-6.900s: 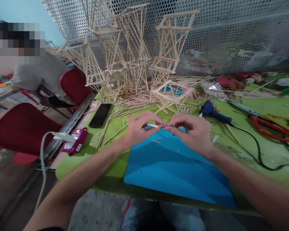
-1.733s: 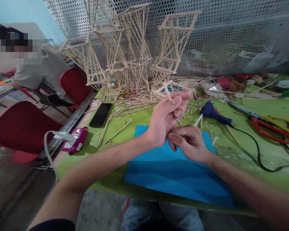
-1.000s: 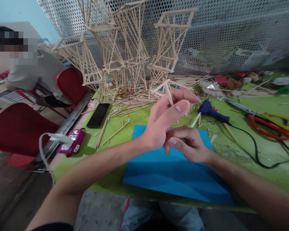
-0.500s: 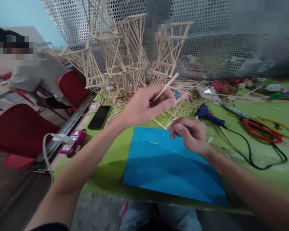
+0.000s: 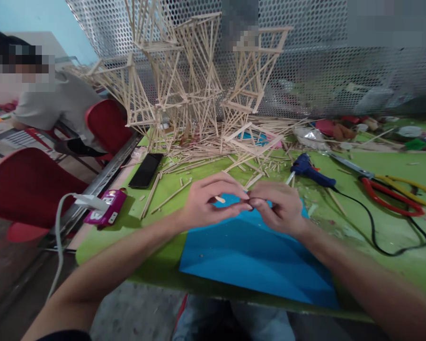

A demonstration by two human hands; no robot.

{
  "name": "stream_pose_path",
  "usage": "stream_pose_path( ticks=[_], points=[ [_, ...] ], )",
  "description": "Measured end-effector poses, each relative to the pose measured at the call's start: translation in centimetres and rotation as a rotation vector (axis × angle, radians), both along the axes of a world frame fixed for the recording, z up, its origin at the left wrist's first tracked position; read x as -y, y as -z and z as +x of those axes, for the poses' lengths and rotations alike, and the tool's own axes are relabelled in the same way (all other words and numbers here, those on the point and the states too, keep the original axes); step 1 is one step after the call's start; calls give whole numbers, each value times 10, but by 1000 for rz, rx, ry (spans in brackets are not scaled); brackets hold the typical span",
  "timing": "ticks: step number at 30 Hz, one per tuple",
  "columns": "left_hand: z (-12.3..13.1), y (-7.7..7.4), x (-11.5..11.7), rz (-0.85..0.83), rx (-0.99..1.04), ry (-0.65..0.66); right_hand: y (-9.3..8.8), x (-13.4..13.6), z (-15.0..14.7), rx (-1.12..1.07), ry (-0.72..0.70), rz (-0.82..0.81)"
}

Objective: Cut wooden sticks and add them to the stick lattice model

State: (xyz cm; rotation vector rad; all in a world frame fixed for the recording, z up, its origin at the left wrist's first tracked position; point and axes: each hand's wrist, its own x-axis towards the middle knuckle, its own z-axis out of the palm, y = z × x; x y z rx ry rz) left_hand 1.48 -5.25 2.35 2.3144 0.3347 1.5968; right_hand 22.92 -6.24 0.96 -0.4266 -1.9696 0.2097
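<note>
My left hand (image 5: 201, 199) and my right hand (image 5: 282, 203) meet at the fingertips above the blue sheet (image 5: 241, 255). A thin wooden stick (image 5: 219, 200) lies in the curl of my left hand, with only one end showing. The fingers of my right hand are pinched together against my left fingertips, and whatever is between them is hidden. Just beyond the hands lies a squarish frame of wooden sticks (image 5: 250, 154). A blue glue gun (image 5: 314, 174) rests on the table to the right of my right hand.
Tall wooden stick structures (image 5: 184, 90) stand at the back before a perforated metal panel. Large scissors (image 5: 390, 196) and a cord lie at right. At left are a phone (image 5: 146, 170) and a purple power socket block (image 5: 105, 208). A person (image 5: 62, 102) sits beyond red chairs.
My left hand has come down and toward my right hand, so their fingertips now meet. The stick in it has turned mostly out of sight. A small stick piece on the sheet is no longer visible.
</note>
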Motion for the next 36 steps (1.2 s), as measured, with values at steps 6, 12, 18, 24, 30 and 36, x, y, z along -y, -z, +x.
stream_pose_path(
  ticks=[6,12,18,24,30,36],
  points=[
    [5,11,6,39,54,-96,3,1,1,59,92,17],
    [4,12,3,141,36,-181,5,-5,5,102,186,165],
    [-3,10,-3,329,-42,-315,7,-7,4,150,245,232],
    [-8,12,-9,317,-90,-314,6,-7,4,173,286,216],
    [-8,12,-8,289,-122,-321,7,-8,3,179,315,202],
    [-12,15,-13,142,-174,-325,6,-7,2,164,311,80]
  ],
)
